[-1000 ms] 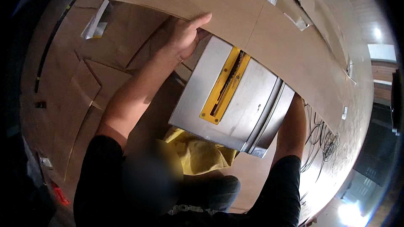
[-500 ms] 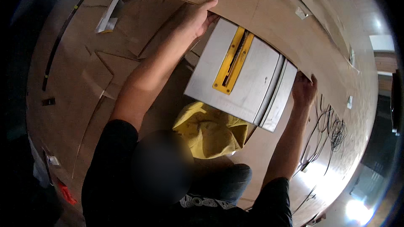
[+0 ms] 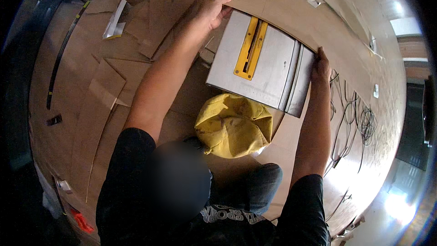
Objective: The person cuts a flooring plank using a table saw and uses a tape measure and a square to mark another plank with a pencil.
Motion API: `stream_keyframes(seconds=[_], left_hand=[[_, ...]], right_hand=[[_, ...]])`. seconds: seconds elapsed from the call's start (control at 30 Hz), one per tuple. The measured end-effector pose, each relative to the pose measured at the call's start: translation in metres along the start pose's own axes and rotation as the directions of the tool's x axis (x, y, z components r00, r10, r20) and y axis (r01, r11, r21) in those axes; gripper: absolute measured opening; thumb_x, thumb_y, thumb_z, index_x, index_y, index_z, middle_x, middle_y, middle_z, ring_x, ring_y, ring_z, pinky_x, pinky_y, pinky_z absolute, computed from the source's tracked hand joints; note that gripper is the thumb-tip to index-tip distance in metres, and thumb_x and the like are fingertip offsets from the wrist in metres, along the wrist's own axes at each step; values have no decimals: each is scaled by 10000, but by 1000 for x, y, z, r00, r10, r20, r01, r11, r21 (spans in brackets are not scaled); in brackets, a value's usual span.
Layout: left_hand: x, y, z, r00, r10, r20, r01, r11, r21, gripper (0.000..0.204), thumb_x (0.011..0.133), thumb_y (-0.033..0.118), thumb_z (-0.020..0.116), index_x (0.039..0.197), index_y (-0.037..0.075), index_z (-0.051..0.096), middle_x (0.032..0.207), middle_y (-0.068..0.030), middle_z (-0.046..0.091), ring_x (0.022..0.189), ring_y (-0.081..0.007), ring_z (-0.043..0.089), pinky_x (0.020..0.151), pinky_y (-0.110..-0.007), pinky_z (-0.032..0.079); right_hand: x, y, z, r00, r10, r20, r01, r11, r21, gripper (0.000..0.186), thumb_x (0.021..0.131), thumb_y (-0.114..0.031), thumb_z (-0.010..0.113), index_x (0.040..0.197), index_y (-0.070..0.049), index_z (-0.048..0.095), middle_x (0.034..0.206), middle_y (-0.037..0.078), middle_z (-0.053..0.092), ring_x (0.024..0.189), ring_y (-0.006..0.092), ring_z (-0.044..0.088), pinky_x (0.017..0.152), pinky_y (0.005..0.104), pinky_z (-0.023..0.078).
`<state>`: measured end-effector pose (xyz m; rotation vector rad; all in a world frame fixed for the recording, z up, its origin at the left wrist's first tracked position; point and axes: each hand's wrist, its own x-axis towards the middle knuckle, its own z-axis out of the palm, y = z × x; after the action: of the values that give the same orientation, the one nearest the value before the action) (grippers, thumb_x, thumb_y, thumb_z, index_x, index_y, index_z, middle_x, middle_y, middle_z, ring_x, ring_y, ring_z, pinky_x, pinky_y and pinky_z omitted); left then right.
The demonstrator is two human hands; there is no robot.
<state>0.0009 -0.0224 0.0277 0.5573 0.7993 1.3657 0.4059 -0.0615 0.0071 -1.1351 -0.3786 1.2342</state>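
A long, thin brown board (image 3: 273,4) lies across the far part of a table saw (image 3: 275,54) with a grey metal top. Its near edge crosses the far end of the saw's yellow slotted insert (image 3: 251,50). My left hand (image 3: 214,13) grips that edge just left of the saw, thumb on top and fingers underneath. At the saw's right side my right hand (image 3: 322,66) grips the same edge, its fingers partly hidden. Below the saw's near edge hangs a crumpled yellow cloth bag (image 3: 234,127), in front of my bent knee.
Brown sheets (image 3: 109,82) cover the floor at the left. A dark strip (image 3: 66,54) and a bent white piece (image 3: 114,20) lie there. Tangled black cables (image 3: 364,123) are at the right, near a bright glare. Something red (image 3: 82,221) lies at the lower left.
The saw, bag and board sit slightly higher in the view. My right hand appears higher too, its thumb now lying along the board's edge. Both hands keep their hold.
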Motion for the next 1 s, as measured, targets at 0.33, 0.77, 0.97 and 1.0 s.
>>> stream_keyframes(seconds=[0.33, 0.77, 0.97, 1.0], left_hand=[[1, 0, -6, 999, 12, -29, -11, 1000, 24, 387, 835, 119, 716, 1172, 64, 533, 1129, -65, 568, 1039, -202, 556, 931, -341, 480], [-2, 3, 0, 998, 25, -62, -24, 999, 25, 362, 823, 89, 720, 1143, 56, 552, 1122, -69, 574, 1056, -204, 548, 950, -352, 478], [-1, 3, -8, 999, 4, -37, -3, 1000, 24, 338, 828, 88, 717, 1121, 50, 552, 1128, -70, 564, 1044, -200, 553, 963, -351, 486], [-2, 3, -2, 999, 2, -35, -1, 1000, 21, 337, 828, 86, 716, 1121, 54, 554, 1125, -70, 566, 1044, -202, 556, 960, -350, 488]], right_hand=[[-8, 1, 8, 996, -34, -85, 29, 998, -64, 234, 932, -210, 601, 1041, -5, 625, 983, 94, 655, 903, 209, 620, 840, 319, 505], [-15, -2, 5, 997, -2, -71, -1, 999, -52, 253, 922, -185, 621, 1065, 24, 608, 993, 88, 655, 905, 199, 629, 805, 302, 520], [-44, -6, 35, 994, -33, -108, 29, 999, -40, 257, 926, -148, 609, 1105, 35, 583, 1060, 110, 645, 959, 206, 627, 835, 299, 521], [-48, -11, 34, 993, -61, -106, 56, 997, -45, 264, 924, -145, 611, 1112, 38, 579, 1071, 117, 642, 970, 208, 625, 846, 300, 519]])
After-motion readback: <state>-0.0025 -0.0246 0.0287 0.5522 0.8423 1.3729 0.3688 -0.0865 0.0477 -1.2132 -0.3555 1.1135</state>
